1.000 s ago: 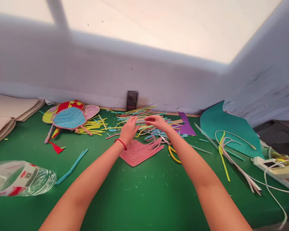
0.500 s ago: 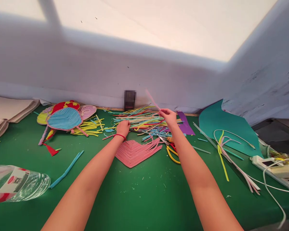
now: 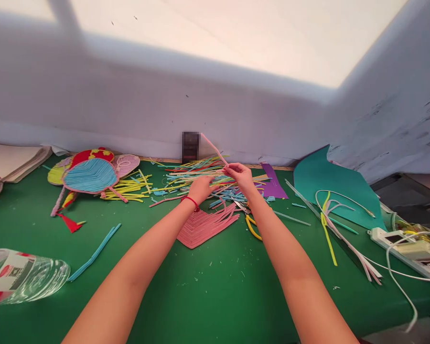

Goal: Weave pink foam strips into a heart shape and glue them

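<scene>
My right hand pinches a pink pipe cleaner, which slants up and left from the fingertips in front of the wall. My left hand, with a red cord on its wrist, hovers over a heap of mixed-colour pipe cleaners. Its fingers stretch toward the right hand and look apart, with nothing visible in them. Below the hands lies a flat pink piece made of pipe cleaners, pointed at the near end, with loose strands at the upper right. Scissors with yellow handles lie partly under my right forearm.
Finished fan-like pieces stand left of the heap. A plastic bottle and blue pipe cleaners lie nearer on the left. Rightward are a teal sheet, white cables and a power strip. A wall borders the green table.
My left hand has moved right and its fingers have stretched out from a curled pose. My right hand has come left with the pink pipe cleaner, narrowing the gap. The view has shifted slightly.
</scene>
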A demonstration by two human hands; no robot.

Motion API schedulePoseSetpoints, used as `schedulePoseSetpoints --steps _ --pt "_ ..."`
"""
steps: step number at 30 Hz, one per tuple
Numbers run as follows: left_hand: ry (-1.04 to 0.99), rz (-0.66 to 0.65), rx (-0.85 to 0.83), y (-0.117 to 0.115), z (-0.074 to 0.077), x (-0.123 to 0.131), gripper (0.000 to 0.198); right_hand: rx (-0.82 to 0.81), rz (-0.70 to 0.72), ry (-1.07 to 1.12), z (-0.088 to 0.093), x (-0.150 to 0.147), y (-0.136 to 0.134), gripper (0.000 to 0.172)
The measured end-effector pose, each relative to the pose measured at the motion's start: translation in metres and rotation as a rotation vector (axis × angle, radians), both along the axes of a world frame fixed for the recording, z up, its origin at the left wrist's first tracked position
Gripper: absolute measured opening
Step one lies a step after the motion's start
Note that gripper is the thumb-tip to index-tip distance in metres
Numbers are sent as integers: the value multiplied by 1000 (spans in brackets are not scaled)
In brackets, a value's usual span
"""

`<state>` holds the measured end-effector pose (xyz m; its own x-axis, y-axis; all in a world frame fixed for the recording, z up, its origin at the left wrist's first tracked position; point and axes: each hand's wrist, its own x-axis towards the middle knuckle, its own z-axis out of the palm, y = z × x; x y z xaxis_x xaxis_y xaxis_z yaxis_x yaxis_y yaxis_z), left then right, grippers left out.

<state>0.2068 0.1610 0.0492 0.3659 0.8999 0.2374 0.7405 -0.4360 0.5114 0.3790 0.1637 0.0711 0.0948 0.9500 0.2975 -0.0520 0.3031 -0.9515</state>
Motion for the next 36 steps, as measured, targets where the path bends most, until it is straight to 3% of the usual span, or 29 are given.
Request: schedulePoseSetpoints --steps 4,12,15,18,20,22,25,30,36 --pt "15 0 -63 3 -9 14 27 -5 26 -45 11 0 -7 40" --pt "-112 89 -82 17 -23 15 31 149 -139 -7 47 27 -19 34" --pt "-222 101 -5 17 -17 12 42 138 -81 -77 52 18 -25 33" --pt "-302 13 78 12 -2 8 57 93 19 -119 50 2 -29 33" --pt "-311 -72 98 9 7 4 46 72 74 -122 47 -8 -31 33" --pt "-292 -123 96 7 13 -2 26 49 104 -131 43 -14 -30 33" --pt "-248 -103 92 10 13 -18 31 64 32 -127 39 -16 -28 34" --pt "-132 55 108 16 -2 -57 28 221 -220 -71 40 -11 -37 30" --pt "-62 224 96 14 -16 -98 35 283 -273 -151 38 -16 -74 22"
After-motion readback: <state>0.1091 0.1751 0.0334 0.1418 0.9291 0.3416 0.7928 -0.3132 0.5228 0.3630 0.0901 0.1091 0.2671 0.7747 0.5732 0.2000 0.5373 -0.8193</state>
